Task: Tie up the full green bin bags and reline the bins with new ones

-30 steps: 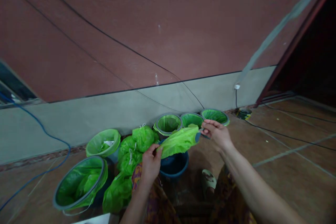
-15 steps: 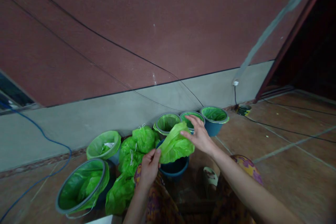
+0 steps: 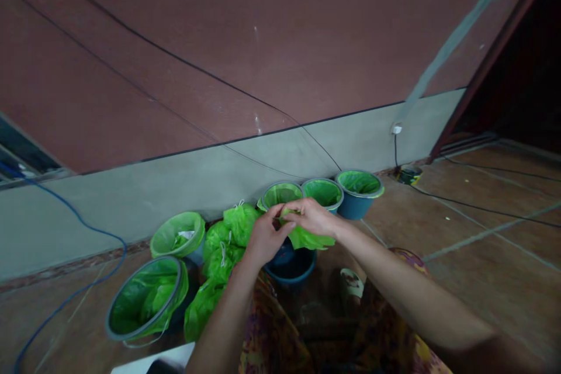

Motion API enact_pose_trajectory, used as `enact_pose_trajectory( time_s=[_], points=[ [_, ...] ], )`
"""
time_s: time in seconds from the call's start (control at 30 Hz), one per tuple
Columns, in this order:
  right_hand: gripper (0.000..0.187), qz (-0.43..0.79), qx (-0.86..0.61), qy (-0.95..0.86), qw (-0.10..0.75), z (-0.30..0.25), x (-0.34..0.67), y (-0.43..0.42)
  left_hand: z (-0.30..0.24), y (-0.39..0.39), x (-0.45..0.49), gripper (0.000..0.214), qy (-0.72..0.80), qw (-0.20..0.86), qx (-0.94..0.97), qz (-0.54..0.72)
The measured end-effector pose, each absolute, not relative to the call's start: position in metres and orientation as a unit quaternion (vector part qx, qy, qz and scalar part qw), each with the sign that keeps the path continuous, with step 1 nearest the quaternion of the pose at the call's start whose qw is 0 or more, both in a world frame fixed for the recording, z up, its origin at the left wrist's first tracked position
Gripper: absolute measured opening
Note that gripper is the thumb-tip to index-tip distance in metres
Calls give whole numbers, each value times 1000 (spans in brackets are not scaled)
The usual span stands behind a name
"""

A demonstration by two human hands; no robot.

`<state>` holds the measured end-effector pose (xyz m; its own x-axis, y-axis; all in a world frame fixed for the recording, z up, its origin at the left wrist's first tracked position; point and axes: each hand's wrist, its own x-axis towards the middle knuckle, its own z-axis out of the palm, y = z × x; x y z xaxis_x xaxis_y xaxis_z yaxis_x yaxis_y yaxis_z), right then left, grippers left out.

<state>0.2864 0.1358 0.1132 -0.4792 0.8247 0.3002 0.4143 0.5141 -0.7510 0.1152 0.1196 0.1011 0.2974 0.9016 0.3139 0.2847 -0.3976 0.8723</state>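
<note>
A: Hand status?
B: The left hand (image 3: 265, 238) and right hand (image 3: 312, 216) pinch the green bag (image 3: 313, 239) at its top edge, fingers curled tight.
A: Bag location?
B: Directly above the blue bucket (image 3: 291, 267). Three lined buckets (image 3: 324, 180) stand at its 1 o'clock.

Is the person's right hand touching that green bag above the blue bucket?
Touching. The head view shows the right hand pinching the green bag at its top edge, with the left hand gripping it too.
</note>
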Motion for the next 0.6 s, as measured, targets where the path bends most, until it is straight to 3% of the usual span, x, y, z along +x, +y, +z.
enact_pose_trajectory(
  time_s=[0.1,0.23,0.37,0.6],
  points=[
    [19,290,-420,-764,395,115,295,139,100,132,122,32,412,433,668,443],
    [17,150,-507,-684,503,111,307,118,92,137,124,21,451,490,529,526],
    [17,124,-503,-700,491,79,298,80,96,139,123,17,473,531,349,611],
    [82,45,-589,-675,441,24,267,73,113,146,113,10,417,580,203,669]
  ],
)
